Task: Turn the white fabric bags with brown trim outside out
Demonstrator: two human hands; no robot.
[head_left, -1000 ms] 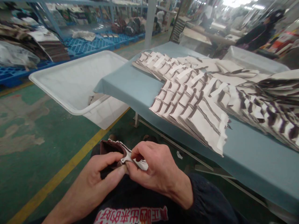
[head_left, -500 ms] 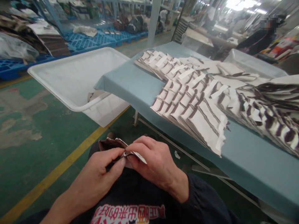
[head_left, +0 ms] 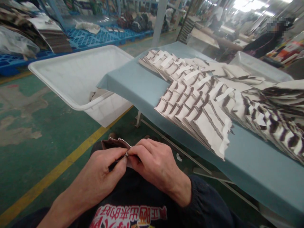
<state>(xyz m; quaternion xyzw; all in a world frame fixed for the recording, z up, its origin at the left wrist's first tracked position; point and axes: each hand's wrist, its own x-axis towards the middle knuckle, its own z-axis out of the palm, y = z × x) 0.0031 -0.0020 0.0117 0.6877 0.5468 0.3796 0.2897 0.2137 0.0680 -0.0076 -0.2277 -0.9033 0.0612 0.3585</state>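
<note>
A small brown and white fabric piece (head_left: 113,143) is pinched in front of my lap. My left hand (head_left: 104,171) grips it between thumb and forefinger. From the other side, my right hand (head_left: 156,164) pinches the same piece, its fingertips touching those of my left hand. Much of the fabric lies hidden behind both hands. Beyond them, overlapping rows of white pieces with brown edges (head_left: 190,104) rest on the blue-covered table (head_left: 140,85).
A large white tub (head_left: 71,72) stands left of the table, with some pale pieces inside. Blue pallets (head_left: 102,39) hold stacks and bags farther back. A clear bin (head_left: 258,66) is behind the table, near a person in dark clothing (head_left: 263,41).
My right fingers have closed in tighter at the pinch, and the white flap that stuck out under them is now mostly hidden. The view has shifted slightly.
</note>
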